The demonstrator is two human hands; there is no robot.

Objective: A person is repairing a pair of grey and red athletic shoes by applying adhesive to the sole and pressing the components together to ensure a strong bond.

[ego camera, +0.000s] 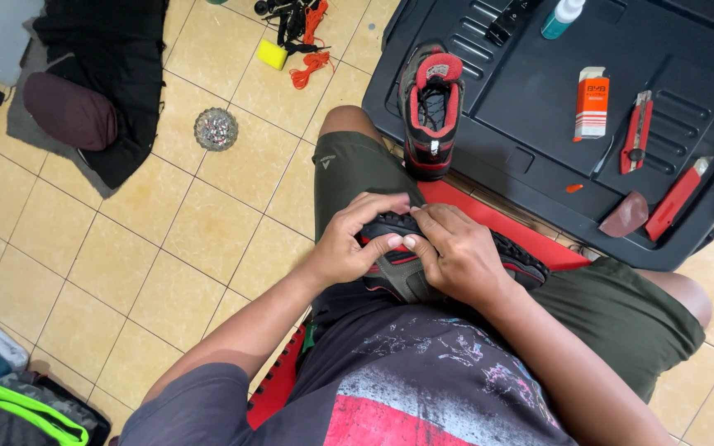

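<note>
over a yellow tiled floor [126, 248] we sit with a shoe [423, 264] across our lap. our left hand [349, 244] and right hand [456, 252] curl tight around it, thumbs pressing its edge. its mate [430, 111] stands on the black tray [539, 99].

Home shoe-repair corner: tiled floor [208, 239], black tool case lid [539, 157] with box cutters [636, 132], glue box [592, 102], spare shoe [431, 111].

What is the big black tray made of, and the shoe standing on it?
The black tray looks like moulded plastic: matte, with pressed ridges and recesses. The shoe standing on it seems fabric or synthetic, red padded lining, black laces, probably a rubber sole; the exact upper material is unclear.
</note>
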